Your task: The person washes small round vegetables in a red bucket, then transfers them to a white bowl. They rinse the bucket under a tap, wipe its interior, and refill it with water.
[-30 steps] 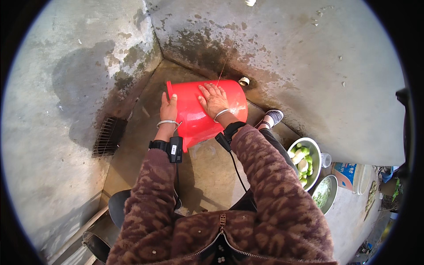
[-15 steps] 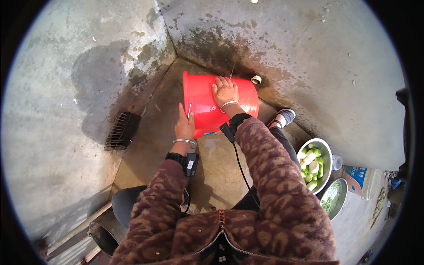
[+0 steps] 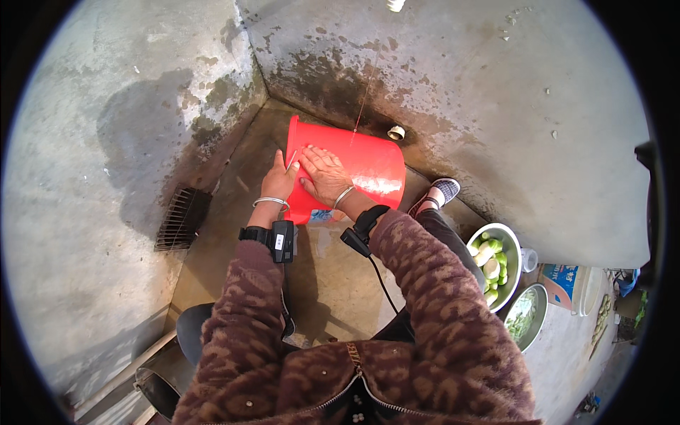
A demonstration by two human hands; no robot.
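A red bucket (image 3: 377, 157) lies on its side on the wet concrete floor, its rim to the left. My left hand (image 3: 278, 184) holds the rim, thumb against the outside beside the thin wire handle (image 3: 292, 160). Some of its fingers are hidden by the bucket edge. Flat on the bucket's wet side, close to the rim, rests my right hand (image 3: 328, 177), palm down with fingers stretched out. The inside of the bucket cannot be seen.
Concrete walls meet behind the bucket, with a short white pipe end (image 3: 396, 132) near the floor. A dark rake-like head (image 3: 183, 221) leans at left. At right stand a metal basin (image 3: 515, 258) of green-white vegetables, a second bowl (image 3: 542, 312) and a plastic tub (image 3: 582, 301).
My right hand has slid left along the bucket toward the rim, beside my left hand. The bucket has shifted slightly left in view, as has the scene around it.
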